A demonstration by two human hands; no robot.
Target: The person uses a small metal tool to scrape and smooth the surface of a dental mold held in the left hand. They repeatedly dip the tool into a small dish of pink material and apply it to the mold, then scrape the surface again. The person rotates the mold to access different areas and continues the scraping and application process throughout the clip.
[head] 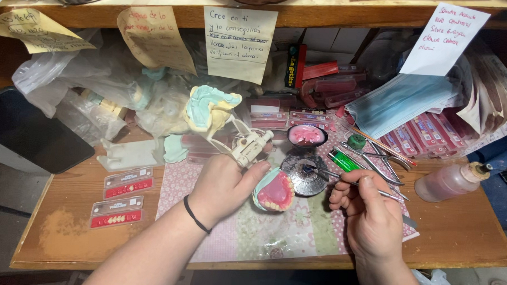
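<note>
Hands apart, both busy. Left hand clamped on a denture model, pink wax and teeth facing up, with its white articulator frame jutting up-left behind the fingers. Right hand pinches a thin metal wax tool, long axis running left, tip over the round metal dish just right of the model. Right hand nearer dish; model sits between hands on the bench. Tooth cards far left.

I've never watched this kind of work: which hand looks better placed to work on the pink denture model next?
Probably the right hand: it holds the thin metal tool, tip resting at the round metal dish beside the model. The left hand is busy, fingers gripping the denture model.
</note>
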